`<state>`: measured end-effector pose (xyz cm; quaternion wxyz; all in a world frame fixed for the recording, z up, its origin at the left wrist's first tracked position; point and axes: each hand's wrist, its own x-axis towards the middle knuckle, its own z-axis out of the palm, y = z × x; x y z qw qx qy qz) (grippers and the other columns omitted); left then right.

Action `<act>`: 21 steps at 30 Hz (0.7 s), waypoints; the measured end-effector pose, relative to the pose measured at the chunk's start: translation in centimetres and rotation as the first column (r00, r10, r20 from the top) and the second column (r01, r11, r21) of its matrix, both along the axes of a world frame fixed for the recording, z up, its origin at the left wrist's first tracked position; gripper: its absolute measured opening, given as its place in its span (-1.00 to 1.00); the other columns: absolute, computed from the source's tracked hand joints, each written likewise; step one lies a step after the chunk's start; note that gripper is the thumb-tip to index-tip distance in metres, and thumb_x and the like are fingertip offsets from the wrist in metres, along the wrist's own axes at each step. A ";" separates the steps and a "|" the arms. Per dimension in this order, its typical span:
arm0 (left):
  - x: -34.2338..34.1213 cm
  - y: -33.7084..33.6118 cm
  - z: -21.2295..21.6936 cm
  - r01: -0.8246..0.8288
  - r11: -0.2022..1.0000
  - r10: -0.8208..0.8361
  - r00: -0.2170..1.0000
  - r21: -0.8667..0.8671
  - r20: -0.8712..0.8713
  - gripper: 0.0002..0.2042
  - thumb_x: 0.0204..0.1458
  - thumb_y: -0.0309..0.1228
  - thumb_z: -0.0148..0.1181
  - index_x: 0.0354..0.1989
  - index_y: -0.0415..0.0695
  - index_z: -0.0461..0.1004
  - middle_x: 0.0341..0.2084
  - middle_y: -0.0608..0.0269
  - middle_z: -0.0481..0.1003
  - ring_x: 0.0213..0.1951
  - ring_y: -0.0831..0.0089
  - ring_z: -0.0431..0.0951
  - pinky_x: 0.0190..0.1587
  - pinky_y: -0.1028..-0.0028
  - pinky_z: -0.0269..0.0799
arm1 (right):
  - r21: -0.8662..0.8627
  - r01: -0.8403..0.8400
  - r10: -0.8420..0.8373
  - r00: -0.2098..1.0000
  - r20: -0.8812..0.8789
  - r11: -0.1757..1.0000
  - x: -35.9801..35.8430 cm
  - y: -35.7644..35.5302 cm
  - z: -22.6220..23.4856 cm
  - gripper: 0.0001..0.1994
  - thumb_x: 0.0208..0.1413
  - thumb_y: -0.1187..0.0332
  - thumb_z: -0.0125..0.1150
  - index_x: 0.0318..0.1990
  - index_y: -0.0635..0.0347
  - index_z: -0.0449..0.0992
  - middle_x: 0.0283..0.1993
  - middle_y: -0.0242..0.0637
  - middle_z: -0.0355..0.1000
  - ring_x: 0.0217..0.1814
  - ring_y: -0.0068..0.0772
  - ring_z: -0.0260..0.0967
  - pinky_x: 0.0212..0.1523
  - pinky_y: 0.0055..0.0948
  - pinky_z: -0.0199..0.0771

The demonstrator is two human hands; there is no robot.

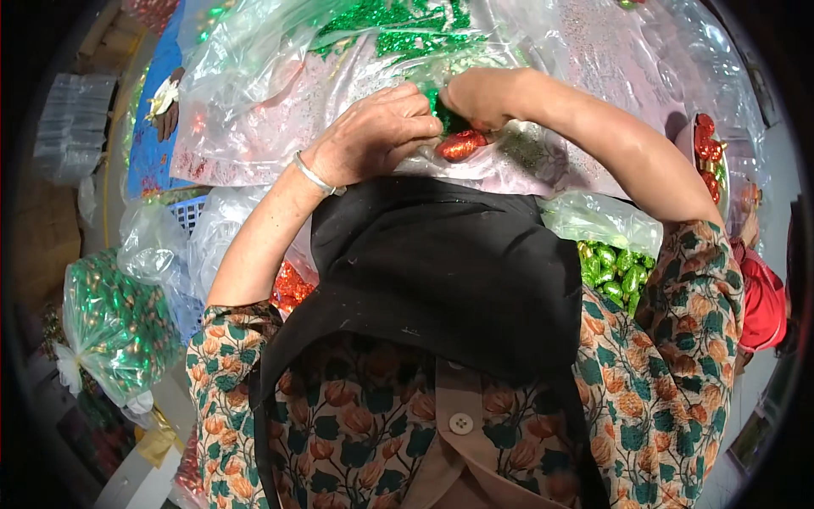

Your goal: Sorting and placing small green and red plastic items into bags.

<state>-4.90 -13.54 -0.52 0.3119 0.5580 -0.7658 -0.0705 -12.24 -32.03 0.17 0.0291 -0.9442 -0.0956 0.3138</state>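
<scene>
My left hand (383, 127), with a bracelet at its wrist, is closed, its fingers curled toward the right hand. What it holds, if anything, is hidden. Close beside it, my right hand (482, 95) bends downward with its fingers drawn together. Between the two hands shows a patch of shiny green material (439, 109), whose kind I cannot make out. Just below the right hand lies a glittery red oval ornament (460, 146) on the plastic-covered table (585, 127). Loose green glitter flakes (415, 34) are spread on clear plastic beyond the hands.
Shiny green ornaments (617, 273) sit in a plastic bag at right; red ones (292, 287) are at left. A tied bag of green ornaments (123, 327) stands left of a blue basket (188, 214). A tray of red ornaments (708, 153) is far right, near a person in red (761, 297).
</scene>
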 end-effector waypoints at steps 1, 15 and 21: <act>0.1 -0.2 0.1 0.008 1.000 -0.008 1.000 -0.005 -0.001 -0.91 -0.16 -0.51 0.15 -0.47 -0.13 0.37 -0.53 0.20 0.27 -0.35 0.22 0.30 -0.30 0.35 0.28 | -0.033 -0.039 0.038 0.998 -0.043 0.999 0.2 -0.3 -1.3 -0.63 -0.28 0.43 0.28 -0.22 0.29 0.40 -0.28 -0.03 0.43 -0.20 -0.03 0.41 -0.26 -0.23 0.41; 0.6 -1.2 -0.4 -0.012 0.999 0.014 0.999 0.031 -0.045 -0.90 -0.18 -0.53 0.14 -0.48 -0.11 0.36 -0.53 0.21 0.26 -0.36 0.22 0.29 -0.31 0.34 0.27 | -0.059 -0.081 0.074 0.992 -0.106 0.995 0.7 -0.3 -1.9 -0.88 -0.29 0.45 0.22 -0.49 0.21 0.56 -0.43 -0.09 0.49 -0.37 -0.09 0.44 -0.39 -0.26 0.40; 0.9 -1.3 -0.2 -0.021 0.998 0.026 0.997 0.063 -0.076 -0.89 -0.21 -0.56 0.13 -0.48 -0.10 0.36 -0.54 0.22 0.25 -0.37 0.22 0.28 -0.32 0.36 0.28 | -0.100 -0.081 0.076 0.996 -0.047 0.992 0.2 -0.1 -2.2 -0.88 -0.27 0.42 0.22 -0.49 0.20 0.56 -0.42 -0.11 0.49 -0.36 -0.09 0.45 -0.38 -0.25 0.40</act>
